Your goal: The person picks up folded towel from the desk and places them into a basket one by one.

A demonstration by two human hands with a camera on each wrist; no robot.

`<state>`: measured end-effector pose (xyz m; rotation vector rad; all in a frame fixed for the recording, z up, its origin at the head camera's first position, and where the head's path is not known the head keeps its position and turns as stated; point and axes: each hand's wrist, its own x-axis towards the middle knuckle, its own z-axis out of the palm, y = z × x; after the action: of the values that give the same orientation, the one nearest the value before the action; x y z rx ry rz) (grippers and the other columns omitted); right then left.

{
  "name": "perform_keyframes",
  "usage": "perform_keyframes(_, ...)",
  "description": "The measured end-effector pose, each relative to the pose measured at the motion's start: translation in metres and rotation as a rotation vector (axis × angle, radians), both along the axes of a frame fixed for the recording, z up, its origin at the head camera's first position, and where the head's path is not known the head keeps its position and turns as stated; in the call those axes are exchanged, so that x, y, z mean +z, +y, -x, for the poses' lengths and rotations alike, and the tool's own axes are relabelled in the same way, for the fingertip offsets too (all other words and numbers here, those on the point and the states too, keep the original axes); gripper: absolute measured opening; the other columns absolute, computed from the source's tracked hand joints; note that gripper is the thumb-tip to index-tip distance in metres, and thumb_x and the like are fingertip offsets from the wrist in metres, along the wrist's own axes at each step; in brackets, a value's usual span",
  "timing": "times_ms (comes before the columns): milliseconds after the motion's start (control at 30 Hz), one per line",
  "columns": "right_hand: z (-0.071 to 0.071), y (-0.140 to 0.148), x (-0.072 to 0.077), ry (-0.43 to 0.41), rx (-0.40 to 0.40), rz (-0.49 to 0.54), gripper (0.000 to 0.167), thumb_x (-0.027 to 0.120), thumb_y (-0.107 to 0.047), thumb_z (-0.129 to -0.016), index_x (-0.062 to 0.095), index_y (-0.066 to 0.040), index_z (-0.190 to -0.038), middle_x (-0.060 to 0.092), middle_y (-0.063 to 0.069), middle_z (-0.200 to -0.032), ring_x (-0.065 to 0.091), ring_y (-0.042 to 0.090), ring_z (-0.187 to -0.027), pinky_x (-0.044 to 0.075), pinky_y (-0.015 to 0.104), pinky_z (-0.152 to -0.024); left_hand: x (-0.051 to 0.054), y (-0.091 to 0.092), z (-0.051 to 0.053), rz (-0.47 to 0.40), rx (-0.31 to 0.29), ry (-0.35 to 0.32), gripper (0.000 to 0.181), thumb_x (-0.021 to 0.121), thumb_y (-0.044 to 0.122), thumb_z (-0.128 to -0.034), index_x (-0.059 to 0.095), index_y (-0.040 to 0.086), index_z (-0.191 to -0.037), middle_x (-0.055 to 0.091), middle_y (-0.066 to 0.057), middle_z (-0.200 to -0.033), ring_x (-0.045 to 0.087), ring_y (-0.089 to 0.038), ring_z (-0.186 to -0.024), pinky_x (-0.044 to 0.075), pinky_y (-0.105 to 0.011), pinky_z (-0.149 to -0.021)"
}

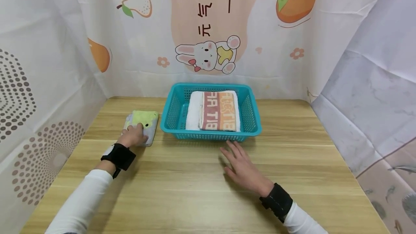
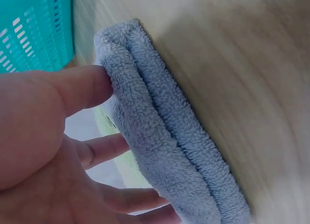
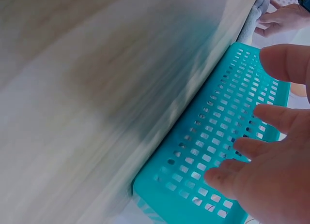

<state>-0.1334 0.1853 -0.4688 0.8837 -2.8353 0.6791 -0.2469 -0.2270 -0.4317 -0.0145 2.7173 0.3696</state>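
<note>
A small folded towel (image 1: pixel 150 130), grey-blue terry with a yellow-green patch, lies on the table left of the basket. My left hand (image 1: pixel 132 135) rests on it, thumb at the near side and fingers spread over the top. In the left wrist view the thumb tip touches the folded edge of the towel (image 2: pixel 150 117); the other fingertips are partly hidden behind it. My right hand (image 1: pixel 245 172) hangs with fingers spread near the front of the teal basket (image 1: pixel 208 135), holding nothing. Folded towels (image 1: pixel 214 111), white with a pink and orange printed one on top, lie inside the basket.
The wooden table (image 1: pixel 182 198) runs under both hands. A printed curtain (image 1: pixel 136 57) with fruit and a rabbit hangs behind the basket, and patterned cloth closes off both sides. Slotted basket walls (image 3: pixel 208 132) stand beside the right hand's fingers.
</note>
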Motion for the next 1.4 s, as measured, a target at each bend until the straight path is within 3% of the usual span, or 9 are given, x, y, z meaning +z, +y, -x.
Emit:
perform_keyframes(233, 0.000, -0.003, -0.002, 0.031, 0.006, 0.005, 0.064, 0.072, -0.011, -0.089, 0.045, -0.001, -0.146, 0.031, 0.029, -0.154, 0.026, 0.051, -0.141, 0.028, 0.063, -0.110, -0.001, 0.001, -0.004, 0.005, -0.036, 0.020, 0.050, 0.053, 0.024, -0.0974, 0.037, -0.012, -0.128, 0.039, -0.048, -0.118, 0.040, -0.064, -0.109, 0.037, -0.067, -0.090)
perform_keyframes(567, 0.002, -0.003, 0.003, -0.025, -0.014, 0.014, 0.065, 0.071, -0.012, -0.090, 0.043, -0.004, -0.148, 0.028, 0.029, -0.155, 0.022, 0.049, -0.144, 0.025, 0.063, -0.112, 0.003, 0.008, -0.016, 0.041, -0.097, 0.051, 0.047, 0.052, 0.023, -0.0983, 0.039, -0.014, -0.124, 0.043, -0.045, -0.111, 0.042, -0.060, -0.106, 0.031, -0.067, -0.093)
perform_keyframes(967, -0.001, -0.003, 0.001, -0.004, 0.005, 0.038, 0.061, 0.073, -0.011, -0.089, 0.048, -0.003, -0.144, 0.030, 0.031, -0.153, 0.025, 0.051, -0.142, 0.028, 0.063, -0.111, 0.006, 0.012, -0.037, 0.040, -0.110, 0.044, 0.047, 0.055, 0.024, -0.0971, 0.041, -0.014, -0.121, 0.045, -0.045, -0.105, 0.046, -0.059, -0.100, 0.035, -0.064, -0.087)
perform_keyframes(1400, -0.004, -0.002, 0.003, -0.064, 0.002, 0.026, 0.059, 0.070, -0.012, -0.092, 0.047, -0.005, -0.145, 0.027, 0.029, -0.155, 0.022, 0.048, -0.145, 0.026, 0.063, -0.112, 0.005, 0.012, -0.052, 0.008, -0.112, 0.048, 0.052, 0.063, 0.032, -0.0939, 0.045, -0.008, -0.123, 0.043, -0.036, -0.101, 0.044, -0.051, -0.090, 0.040, -0.057, -0.079)
